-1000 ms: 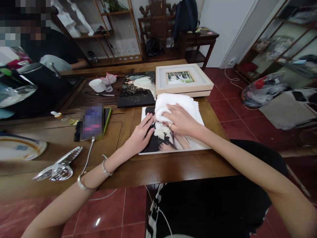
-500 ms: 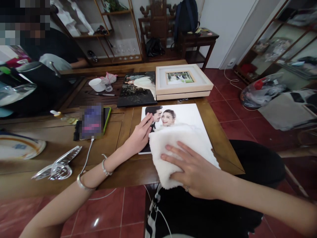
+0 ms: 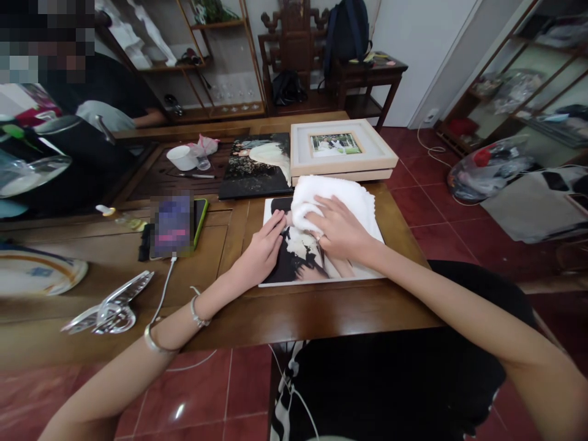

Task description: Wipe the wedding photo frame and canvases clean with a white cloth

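A photo panel point(image 3: 301, 263) showing a couple lies flat near the table's front edge. My left hand point(image 3: 261, 252) rests on its left side, fingers stretched out and lying flat, with nothing held. Over the panel's upper part, my right hand point(image 3: 337, 229) grips a folded white towel point(image 3: 353, 193) and presses it down. The towel hides the faces in the picture and the panel's top right area. Just behind, the towel's far edge comes close to a light wooden picture frame point(image 3: 298, 160).
A dark photo panel point(image 3: 250, 174) lies beside the frame. Leftward are a white cup point(image 3: 181, 158), a phone point(image 3: 172, 226) on a cable, a small dropper bottle point(image 3: 122, 217), a shiny silver object point(image 3: 110, 306) and a plate point(image 3: 41, 269). Another person point(image 3: 119, 92) sits across the table point(image 3: 321, 315).
My right hand has moved the towel away from me, from the panel's lower part to its upper part, uncovering the lower picture. My left hand has stayed in place.
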A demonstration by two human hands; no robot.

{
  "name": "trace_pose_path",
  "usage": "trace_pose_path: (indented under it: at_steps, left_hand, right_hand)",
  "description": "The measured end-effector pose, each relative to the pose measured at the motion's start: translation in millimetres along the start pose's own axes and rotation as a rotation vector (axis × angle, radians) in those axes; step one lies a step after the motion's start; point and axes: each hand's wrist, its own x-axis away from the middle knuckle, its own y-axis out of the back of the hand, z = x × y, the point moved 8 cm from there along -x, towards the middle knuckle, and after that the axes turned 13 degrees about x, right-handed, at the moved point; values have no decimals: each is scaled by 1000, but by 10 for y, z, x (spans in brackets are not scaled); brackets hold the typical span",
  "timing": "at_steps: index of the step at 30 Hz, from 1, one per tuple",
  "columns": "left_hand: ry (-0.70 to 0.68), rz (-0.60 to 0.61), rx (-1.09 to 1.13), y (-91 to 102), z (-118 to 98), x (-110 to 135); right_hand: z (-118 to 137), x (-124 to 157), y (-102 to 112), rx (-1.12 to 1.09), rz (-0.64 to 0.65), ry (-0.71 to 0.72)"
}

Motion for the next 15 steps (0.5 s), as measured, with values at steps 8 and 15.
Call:
trace_pose_path:
  at_steps: [8, 15]
  left_hand:
    - [-25, -250, 84, 279, -164, 4]
    - [11, -250, 118, 267, -104, 3]
  right_hand:
    - [448, 4, 2, -1, 65, 212]
    - [900, 542, 161, -90, 97, 514]
